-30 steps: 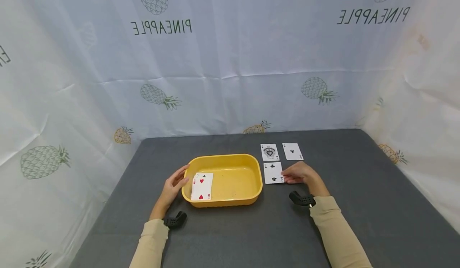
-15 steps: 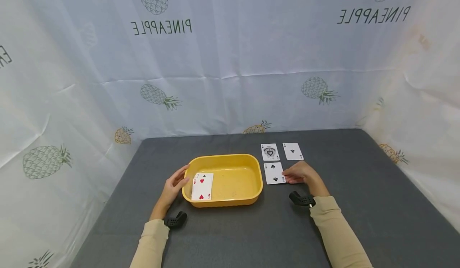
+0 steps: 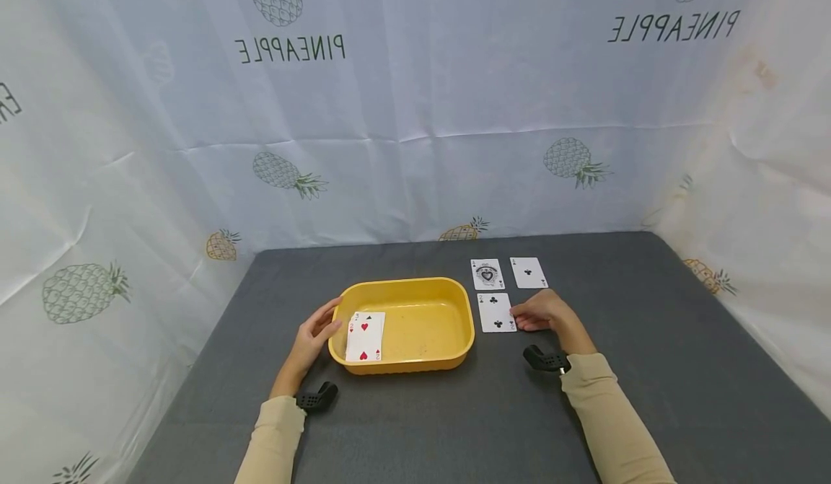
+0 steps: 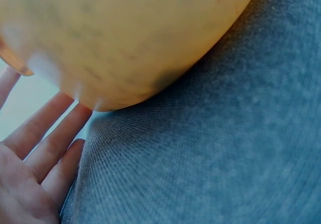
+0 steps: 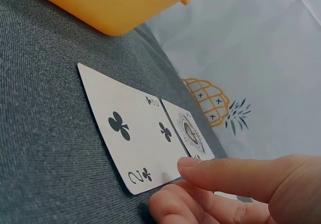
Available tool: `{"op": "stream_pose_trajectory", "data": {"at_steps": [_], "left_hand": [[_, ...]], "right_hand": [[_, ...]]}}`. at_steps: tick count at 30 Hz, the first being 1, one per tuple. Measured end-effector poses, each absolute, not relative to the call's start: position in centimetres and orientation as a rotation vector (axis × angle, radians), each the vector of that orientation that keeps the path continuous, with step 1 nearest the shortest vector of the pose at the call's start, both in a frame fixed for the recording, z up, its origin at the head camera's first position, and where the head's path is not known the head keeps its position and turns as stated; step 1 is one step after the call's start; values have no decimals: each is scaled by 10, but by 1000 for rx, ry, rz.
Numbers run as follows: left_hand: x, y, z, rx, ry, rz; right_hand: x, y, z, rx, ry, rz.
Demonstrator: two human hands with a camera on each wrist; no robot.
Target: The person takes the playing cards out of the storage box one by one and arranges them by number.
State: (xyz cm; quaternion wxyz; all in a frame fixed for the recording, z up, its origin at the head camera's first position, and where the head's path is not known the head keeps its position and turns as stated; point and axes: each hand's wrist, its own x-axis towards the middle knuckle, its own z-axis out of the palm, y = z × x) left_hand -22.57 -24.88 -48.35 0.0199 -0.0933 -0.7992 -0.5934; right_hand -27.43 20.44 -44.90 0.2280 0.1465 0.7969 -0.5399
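My left hand [image 3: 314, 336] holds the left end of a yellow plastic tray [image 3: 415, 366], thumb over the rim and fingers against the outer wall [image 4: 150, 48]. Inside the tray, at its left, lies a two of hearts [image 3: 365, 340] on top of other cards. My right hand [image 3: 547, 312] pinches the near right corner of a two of clubs [image 3: 496, 309], which lies face up right of the tray. The right wrist view has the thumb [image 5: 200, 170] on top of that card [image 5: 125, 128], the other fingers curled beside its edge.
Behind the two of clubs lie an ace with a large ornate emblem [image 3: 487, 275] and an ace of clubs [image 3: 529, 273], both face up. A dark grey cloth [image 3: 428, 426] covers the table. White pineapple-print curtains [image 3: 415, 181] hang at the back and sides.
The two of clubs has shifted very slightly to the right with my right hand's fingertips at its corner. My left hand and the tray stay put.
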Motion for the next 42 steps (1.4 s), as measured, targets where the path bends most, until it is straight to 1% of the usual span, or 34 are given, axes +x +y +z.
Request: {"op": "stream_pose_trajectory", "data": {"at_steps": [9,18,31,42], "left_hand": [[-226,-250,-484,-294,-2475,-1846],[-228,-251,-487,-302,-2476,-1841],[-229,-253,-488,-306,-2485,-1821],[-230,-252,-488,-327,-2480,-1812]], "right_hand": [[-276,201,-445,346,2144,-1604],[-265,179,-426,210,2074,-1728],[-246,124,-405,-108,1976,-1714],[-240,71,-406,-279,1885,-1682]]}}
